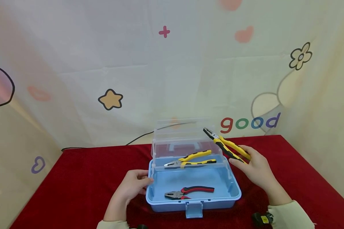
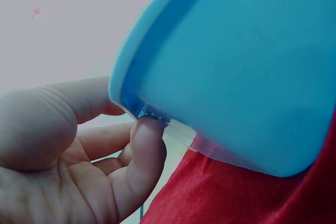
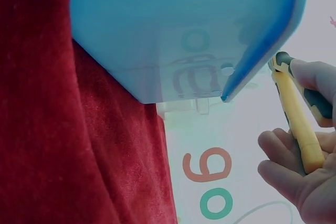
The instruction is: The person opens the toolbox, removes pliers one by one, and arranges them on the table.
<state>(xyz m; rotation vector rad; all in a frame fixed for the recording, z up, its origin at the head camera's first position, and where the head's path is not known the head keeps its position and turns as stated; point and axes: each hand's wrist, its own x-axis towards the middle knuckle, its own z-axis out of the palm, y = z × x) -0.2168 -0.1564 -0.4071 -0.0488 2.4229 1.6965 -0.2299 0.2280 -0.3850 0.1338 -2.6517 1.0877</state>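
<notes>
A light blue toolbox (image 1: 195,205) stands on the red cloth, its clear lid (image 1: 186,130) raised at the back. My left hand (image 1: 133,184) pinches the box's left rim between thumb and fingers; the left wrist view shows the fingers at the blue wall (image 2: 226,66). In my right hand (image 1: 256,167) are yellow-and-black pliers (image 1: 226,146), held by the handles above the box's right back corner, jaws pointing up and left. A second yellow-and-black pair of pliers (image 1: 196,156) lies at the back of the box. Red-and-black pliers (image 1: 199,189) lie near its front wall, one handle partly hidden.
Red velvet cloth (image 1: 89,181) covers the table. Behind it hangs a pale curtain (image 1: 175,79) printed with shapes and letters. A thin black cord (image 1: 140,137) runs along the table's back edge. A dark wrist strap (image 1: 262,218) shows by the right sleeve.
</notes>
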